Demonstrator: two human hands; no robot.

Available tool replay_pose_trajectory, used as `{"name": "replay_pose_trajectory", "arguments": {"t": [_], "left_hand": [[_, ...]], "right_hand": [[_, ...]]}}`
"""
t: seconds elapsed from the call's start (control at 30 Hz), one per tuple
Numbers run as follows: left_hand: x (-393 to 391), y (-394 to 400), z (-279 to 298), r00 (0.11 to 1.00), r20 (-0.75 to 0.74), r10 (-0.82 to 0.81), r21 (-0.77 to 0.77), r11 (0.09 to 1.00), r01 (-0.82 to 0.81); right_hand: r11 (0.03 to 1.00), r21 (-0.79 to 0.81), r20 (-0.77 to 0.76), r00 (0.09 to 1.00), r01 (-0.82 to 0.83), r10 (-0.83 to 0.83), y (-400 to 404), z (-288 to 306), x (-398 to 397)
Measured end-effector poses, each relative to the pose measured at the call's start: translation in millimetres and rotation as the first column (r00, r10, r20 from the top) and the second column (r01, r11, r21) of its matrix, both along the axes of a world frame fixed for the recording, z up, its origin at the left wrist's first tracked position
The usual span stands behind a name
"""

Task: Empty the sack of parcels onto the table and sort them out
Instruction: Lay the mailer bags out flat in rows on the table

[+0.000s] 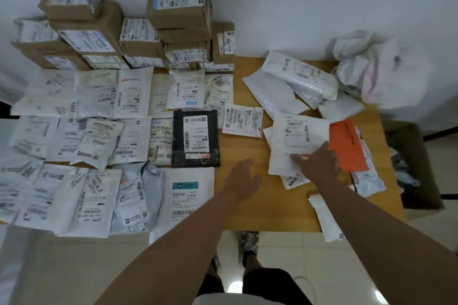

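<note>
White plastic mailer bags with printed barcode labels point(81, 151) lie in tidy overlapping rows across the left half of the wooden table point(247, 203), one black dotted mailer point(195, 137) among them, and brown cardboard boxes point(178, 7) are stacked against the wall behind the rows. On the right side a looser heap waits: a flat white labelled envelope point(296, 138) on top, an orange flat envelope point(347, 145) just beside it, padded white bags point(297, 77) farther back. The crumpled white sack point(376, 67) slumps at the far right corner of the table; what it holds cannot be seen. The right hand point(318, 161) rests on the white envelope's near edge, fingers bent against it. The left hand point(244, 176) hovers over bare wood, fingers loosely spread, holding nothing. A brown cardboard carton point(418, 168) on the floor by the table's right edge holds dark, blurred items.
</note>
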State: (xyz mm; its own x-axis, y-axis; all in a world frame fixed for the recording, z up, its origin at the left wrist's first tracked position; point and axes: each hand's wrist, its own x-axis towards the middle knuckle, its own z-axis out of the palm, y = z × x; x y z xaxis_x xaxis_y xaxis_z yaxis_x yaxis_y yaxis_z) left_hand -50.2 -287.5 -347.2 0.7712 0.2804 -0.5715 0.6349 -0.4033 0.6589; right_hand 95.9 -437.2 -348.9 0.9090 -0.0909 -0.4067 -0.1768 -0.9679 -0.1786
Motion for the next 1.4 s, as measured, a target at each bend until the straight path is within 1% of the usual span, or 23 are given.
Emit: {"name": "replay_pose_trajectory", "arguments": {"t": [0.07, 0.13, 0.17, 0.2, 0.27, 0.3, 0.33, 0.37, 0.4, 0.43, 0.5, 0.57, 0.63, 0.73, 0.8, 0.87, 0.97, 1.13, 1.2, 1.27, 1.33, 1.37, 1.4], "left_hand": [[26.6, -12.9, 7.7, 0.997, -0.027, 0.069, -0.14, 0.988, -0.072], [50.2, -22.3, 8.0, 0.978, -0.081, 0.193, -0.278, 0.938, -0.209], [60.0, -26.8, 7.7, 0.961, -0.099, 0.259, -0.322, 0.905, -0.277], [67.8, -31.0, 6.3, 0.942, -0.104, 0.319, -0.344, 0.877, -0.335], [76.8, -36.5, 4.2, 0.905, -0.107, 0.411, -0.365, 0.831, -0.42], [78.2, -38.1, 4.5, 0.891, -0.097, 0.443, -0.364, 0.818, -0.446], [77.6, -38.2, 6.1, 0.877, -0.077, 0.475, -0.352, 0.81, -0.469], [74.5, -36.5, 6.8, 0.865, -0.065, 0.497, -0.335, 0.806, -0.488], [69.9, -33.6, 6.0, 0.852, -0.052, 0.521, -0.321, 0.799, -0.508], [63.3, -29.9, 6.6, 0.84, -0.048, 0.541, -0.302, 0.793, -0.529], [41.9, -20.6, 9.4, 0.822, -0.047, 0.567, -0.242, 0.792, -0.561], [15.0, -10.4, 8.8, 0.828, -0.054, 0.558, -0.159, 0.814, -0.559], [-12.6, -0.9, 5.6, 0.838, -0.081, 0.54, -0.067, 0.836, -0.545], [-46.3, 6.8, -0.6, 0.833, -0.116, 0.541, 0.039, 0.84, -0.541], [-64.7, 7.3, -1.2, 0.816, -0.13, 0.563, 0.124, 0.826, -0.55], [-77.5, 5.7, -5.1, 0.813, -0.139, 0.565, 0.2, 0.821, -0.535], [-93.0, 4.3, -9.6, 0.824, -0.176, 0.539, 0.287, 0.829, -0.481], [-105.4, 4.0, -16.7, 0.817, -0.238, 0.525, 0.335, 0.834, -0.438], [-106.8, 5.3, -19.1, 0.816, -0.25, 0.521, 0.368, 0.831, -0.418], [-105.2, 6.5, -19.5, 0.822, -0.228, 0.521, 0.418, 0.815, -0.401], [-100.0, 8.1, -16.9, 0.835, -0.183, 0.519, 0.468, 0.793, -0.391], [-95.4, 9.2, -15.4, 0.849, -0.149, 0.508, 0.483, 0.786, -0.386], [-90.8, 10.3, -13.9, 0.864, -0.113, 0.491, 0.489, 0.784, -0.382]], "right_hand": [[0.999, 0.04, -0.037, 0.999, 0.016, -0.015, -5.7, -3.5, 2.3], [0.994, 0.1, -0.074, 0.996, 0.049, -0.041, -9.4, -3.6, 5.5], [0.991, 0.123, -0.076, 0.996, 0.06, -0.051, -11.2, -3.5, 8.2], [0.988, 0.141, -0.051, 0.997, 0.059, -0.052, -12.5, -4.2, 11.1], [0.979, 0.203, 0.059, 0.997, 0.026, -0.039, -13.1, -5.2, 12.8], [0.96, 0.279, 0.113, 0.993, 0.004, -0.037, -12.7, -3.8, 11.3], [0.919, 0.393, 0.15, 0.988, -0.019, -0.044, -11.7, -2.0, 8.2], [0.865, 0.501, 0.161, 0.985, -0.023, -0.067, -10.6, 0.3, 2.7], [0.815, 0.58, 0.138, 0.987, -0.013, -0.083, -8.2, 3.5, -3.5], [0.786, 0.619, 0.091, 0.992, 0.008, -0.081, -6.3, 6.7, -9.7], [0.779, 0.626, 0.007, 0.999, 0.027, -0.04, 0.1, 8.7, -22.6], [0.77, 0.638, -0.016, 1.0, -0.01, 0.026, 8.7, 3.9, -39.1], [0.738, 0.668, -0.002, 0.992, -0.093, 0.127, 17.1, -2.9, -58.2], [0.725, 0.661, -0.034, 0.957, -0.194, 0.287, 18.4, -15.6, -86.3], [0.698, 0.67, -0.052, 0.923, -0.251, 0.382, 14.7, -24.5, -103.8], [0.675, 0.681, -0.073, 0.891, -0.284, 0.449, 8.3, -32.7, -117.3], [0.685, 0.665, -0.124, 0.861, -0.297, 0.493, 4.6, -41.0, -131.4], [0.758, 0.546, -0.197, 0.824, -0.357, 0.531, 7.2, -47.4, -140.7], [0.789, 0.49, -0.21, 0.829, -0.369, 0.518, 9.9, -46.9, -141.5], [0.825, 0.361, -0.139, 0.85, -0.434, 0.508, 11.4, -45.2, -140.6], [0.814, 0.199, 0.015, 0.832, -0.546, 0.554, 12.5, -41.9, -134.8], [0.811, 0.147, 0.103, 0.824, -0.566, 0.557, 13.0, -41.4, -128.7], [0.826, 0.122, 0.18, 0.831, -0.55, 0.526, 13.2, -39.4, -120.7]]}}
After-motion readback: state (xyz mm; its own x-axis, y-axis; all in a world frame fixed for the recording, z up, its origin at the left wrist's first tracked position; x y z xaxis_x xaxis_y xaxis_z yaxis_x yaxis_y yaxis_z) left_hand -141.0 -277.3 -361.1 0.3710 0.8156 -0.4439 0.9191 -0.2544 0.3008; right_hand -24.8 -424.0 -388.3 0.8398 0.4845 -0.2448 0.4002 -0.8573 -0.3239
